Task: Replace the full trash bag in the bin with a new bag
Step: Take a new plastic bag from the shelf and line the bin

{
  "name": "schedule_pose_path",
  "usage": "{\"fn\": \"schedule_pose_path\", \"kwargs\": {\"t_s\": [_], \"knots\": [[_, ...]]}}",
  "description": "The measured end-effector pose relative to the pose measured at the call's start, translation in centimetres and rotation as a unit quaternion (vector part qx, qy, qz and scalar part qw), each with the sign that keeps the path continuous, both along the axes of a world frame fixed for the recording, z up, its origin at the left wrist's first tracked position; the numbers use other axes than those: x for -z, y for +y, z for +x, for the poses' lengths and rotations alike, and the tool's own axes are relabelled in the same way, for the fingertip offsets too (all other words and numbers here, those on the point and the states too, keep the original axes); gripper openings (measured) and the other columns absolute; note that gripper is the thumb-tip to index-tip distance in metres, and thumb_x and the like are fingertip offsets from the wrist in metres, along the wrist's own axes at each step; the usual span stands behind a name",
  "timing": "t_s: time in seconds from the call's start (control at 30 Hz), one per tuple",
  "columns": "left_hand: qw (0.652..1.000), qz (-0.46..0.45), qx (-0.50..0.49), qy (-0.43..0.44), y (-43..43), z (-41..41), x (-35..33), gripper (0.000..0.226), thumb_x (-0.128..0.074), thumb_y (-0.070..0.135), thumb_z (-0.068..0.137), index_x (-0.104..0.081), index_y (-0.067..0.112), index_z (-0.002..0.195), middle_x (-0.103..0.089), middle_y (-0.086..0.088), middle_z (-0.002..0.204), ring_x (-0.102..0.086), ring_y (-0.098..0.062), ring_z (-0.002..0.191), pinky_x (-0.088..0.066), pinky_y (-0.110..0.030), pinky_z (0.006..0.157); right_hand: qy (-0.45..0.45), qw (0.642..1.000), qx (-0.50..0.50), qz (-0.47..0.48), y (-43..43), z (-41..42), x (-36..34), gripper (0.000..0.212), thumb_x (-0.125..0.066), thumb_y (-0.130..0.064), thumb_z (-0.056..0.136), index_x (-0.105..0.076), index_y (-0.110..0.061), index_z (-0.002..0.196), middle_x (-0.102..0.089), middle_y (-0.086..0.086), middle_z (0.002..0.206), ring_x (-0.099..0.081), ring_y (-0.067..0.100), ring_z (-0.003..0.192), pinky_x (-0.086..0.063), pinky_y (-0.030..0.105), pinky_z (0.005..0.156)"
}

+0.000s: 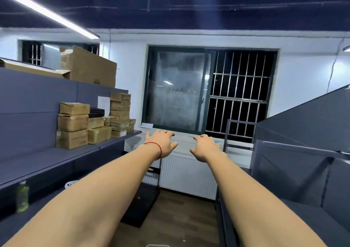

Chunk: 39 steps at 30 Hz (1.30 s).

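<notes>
Both my arms are stretched straight forward at chest height. My left hand [163,143], with a red string around its wrist, is empty with its fingers spread. My right hand [205,147] is also empty, its fingers apart and slightly curled. Both hands hang in the air in front of a white window sill [189,138]. No trash bin and no trash bag show in this view. A dark flat object [141,207] stands on the floor under my left arm; I cannot tell what it is.
Grey shelves [62,157] line the left side, holding several cardboard boxes [73,125] and a green bottle [22,196]. More grey shelving [303,171] stands on the right. Ahead are a barred window [236,95] and a white radiator [189,173]. Wooden floor [180,218] runs between.
</notes>
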<state>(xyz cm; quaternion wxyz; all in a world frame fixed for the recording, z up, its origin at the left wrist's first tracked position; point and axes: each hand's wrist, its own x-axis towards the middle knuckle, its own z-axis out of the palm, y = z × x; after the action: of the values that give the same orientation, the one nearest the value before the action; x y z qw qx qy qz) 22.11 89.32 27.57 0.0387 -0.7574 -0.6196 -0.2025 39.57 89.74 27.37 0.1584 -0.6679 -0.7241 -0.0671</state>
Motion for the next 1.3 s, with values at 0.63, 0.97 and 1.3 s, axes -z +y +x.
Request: {"fn": "schedule_pose_path", "kwargs": {"t_s": [0.63,0.97,1.3], "knots": [[0.993,-0.065,0.099,0.009,37.0,8.8,9.6,0.051,-0.040,0.049,0.096,-0.038,0.028,0.142,-0.042,-0.005,0.150,-0.033,-0.027,0.139,-0.021,-0.061,0.114,0.043,0.987,0.112,-0.103,32.5,6.4,10.3,0.057,-0.049,-0.034,0.095,-0.032,-0.020,0.147,-0.033,0.011,0.152,-0.029,0.032,0.139,-0.032,0.051,0.109],[0.955,-0.152,0.245,0.067,50.2,21.0,17.2,0.052,-0.040,0.046,0.097,-0.038,0.023,0.143,-0.038,-0.005,0.151,-0.029,-0.027,0.140,-0.021,-0.063,0.112,0.119,0.938,0.260,-0.193,41.0,17.0,19.3,0.060,-0.054,-0.039,0.094,-0.032,-0.017,0.146,-0.026,0.011,0.154,-0.024,0.034,0.140,-0.031,0.052,0.110],[0.913,-0.196,0.343,0.105,59.5,39.2,24.8,0.056,-0.041,0.050,0.095,-0.035,0.026,0.145,-0.033,0.000,0.154,-0.020,-0.024,0.145,-0.014,-0.064,0.114,0.171,0.883,0.360,-0.248,48.5,32.7,26.4,0.064,-0.051,-0.042,0.095,-0.026,-0.018,0.150,-0.018,0.010,0.158,-0.018,0.032,0.146,-0.028,0.047,0.115]]}}
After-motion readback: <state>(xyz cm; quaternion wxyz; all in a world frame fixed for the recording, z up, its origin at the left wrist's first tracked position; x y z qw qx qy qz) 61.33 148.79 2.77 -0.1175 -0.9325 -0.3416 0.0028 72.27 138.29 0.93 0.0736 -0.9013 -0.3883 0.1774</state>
